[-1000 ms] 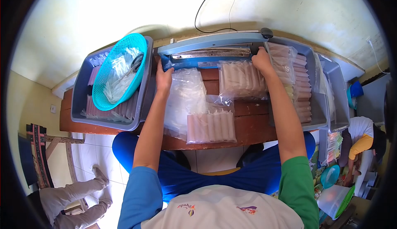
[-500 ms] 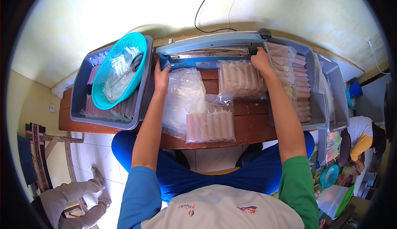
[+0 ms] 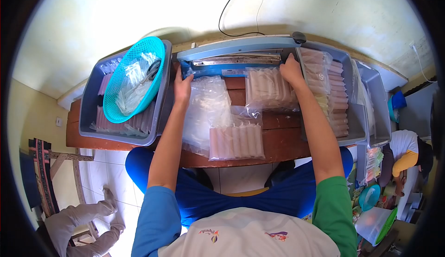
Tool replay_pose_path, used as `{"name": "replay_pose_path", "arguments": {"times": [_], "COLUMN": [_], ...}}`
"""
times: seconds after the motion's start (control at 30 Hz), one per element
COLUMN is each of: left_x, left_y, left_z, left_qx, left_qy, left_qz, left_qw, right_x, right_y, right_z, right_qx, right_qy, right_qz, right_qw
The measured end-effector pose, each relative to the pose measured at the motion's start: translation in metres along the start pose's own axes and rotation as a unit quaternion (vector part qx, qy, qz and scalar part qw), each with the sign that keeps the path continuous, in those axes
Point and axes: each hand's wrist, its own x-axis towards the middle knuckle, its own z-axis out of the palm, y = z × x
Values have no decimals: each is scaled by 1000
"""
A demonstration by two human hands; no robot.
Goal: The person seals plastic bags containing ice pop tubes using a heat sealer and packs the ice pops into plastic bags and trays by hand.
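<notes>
A blue and grey sealing machine (image 3: 241, 48) with a long raised arm stands at the back of the brown table. My left hand (image 3: 183, 84) grips its left end, thumb on the blue base. At the right end, my right hand (image 3: 291, 69) is closed on the machine's edge, fingertips partly hidden. A clear bag of pinkish tubes (image 3: 271, 89) lies against the machine's front, near my right hand. Another bag of tubes (image 3: 236, 141) rests at the table's front edge, beside a stack of clear plastic bags (image 3: 204, 108).
On the left, a grey tub (image 3: 160, 113) holds packed tubes and a turquoise basket (image 3: 134, 46) with plastic and scissors. Grey tubs (image 3: 357, 118) with more tubes stand right. One person (image 3: 405, 157) bends at the far right; another's legs (image 3: 88, 217) show lower left.
My hands stay on the machine, with only slight shifts of the fingers and wrists. At the far right, the other person's hands have moved a little.
</notes>
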Motion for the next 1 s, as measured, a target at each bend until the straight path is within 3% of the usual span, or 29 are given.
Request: {"name": "replay_pose_path", "arguments": {"times": [0.3,1.0], "left_x": [3,-2], "left_y": [-18,-9], "left_z": [9,7], "left_qx": [16,-44], "left_qy": [22,16], "left_qz": [27,11], "left_qw": [999,999], "right_x": [-4,-9], "right_y": [-5,4], "right_z": [-5,-6], "right_qx": [-25,-23], "right_qy": [-12,13], "right_qz": [38,9], "right_qw": [999,1000]}}
